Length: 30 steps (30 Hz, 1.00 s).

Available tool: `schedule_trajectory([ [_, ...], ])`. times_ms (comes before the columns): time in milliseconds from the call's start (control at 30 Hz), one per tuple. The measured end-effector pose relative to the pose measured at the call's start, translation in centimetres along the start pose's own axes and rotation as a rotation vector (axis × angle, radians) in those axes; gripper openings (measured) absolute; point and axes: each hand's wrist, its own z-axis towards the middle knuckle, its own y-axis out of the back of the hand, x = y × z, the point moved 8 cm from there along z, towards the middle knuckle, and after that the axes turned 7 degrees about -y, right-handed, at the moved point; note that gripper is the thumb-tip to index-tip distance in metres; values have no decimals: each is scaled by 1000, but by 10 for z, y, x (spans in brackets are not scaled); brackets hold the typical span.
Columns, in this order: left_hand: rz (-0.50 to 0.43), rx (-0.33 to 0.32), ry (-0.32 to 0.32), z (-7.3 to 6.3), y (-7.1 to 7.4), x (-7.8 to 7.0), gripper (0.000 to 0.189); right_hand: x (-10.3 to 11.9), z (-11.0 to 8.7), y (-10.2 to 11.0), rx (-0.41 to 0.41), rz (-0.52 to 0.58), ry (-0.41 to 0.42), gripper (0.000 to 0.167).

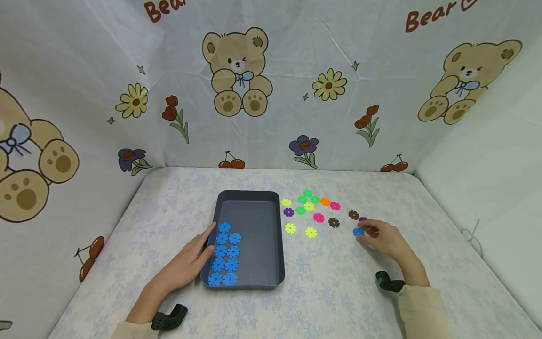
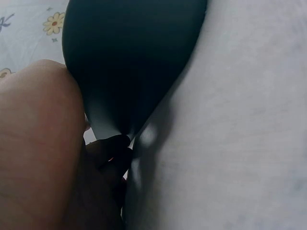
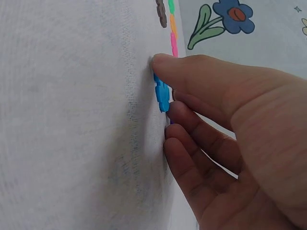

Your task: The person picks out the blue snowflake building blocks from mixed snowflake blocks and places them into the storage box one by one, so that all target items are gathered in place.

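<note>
My left hand rests against the left side of a dark grey rectangular tray, its thumb and index finger at the rim. In the left wrist view, shaded fingers touch the tray's outer wall. Inside the tray, along its left side, several blue notched discs lie in two columns. Over at the right, my right hand pinches another blue notched disc between thumb and fingers, close to the table. A purple disc and a brown one lie partly hidden by this hand.
Loose discs are spread right of the tray: yellow, green, pink, orange, purple and brown. A pale cloth covers the table. Behind it hangs a bear-print curtain.
</note>
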Motion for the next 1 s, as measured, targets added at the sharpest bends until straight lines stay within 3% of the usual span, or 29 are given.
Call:
schedule_trajectory([
  [533, -8, 2, -5, 1, 0, 0, 64, -2, 2, -2, 39, 5, -21, 47],
  [1000, -6, 6, -1, 0, 1, -1, 64, -2, 3, -2, 14, -10, 6, 44],
])
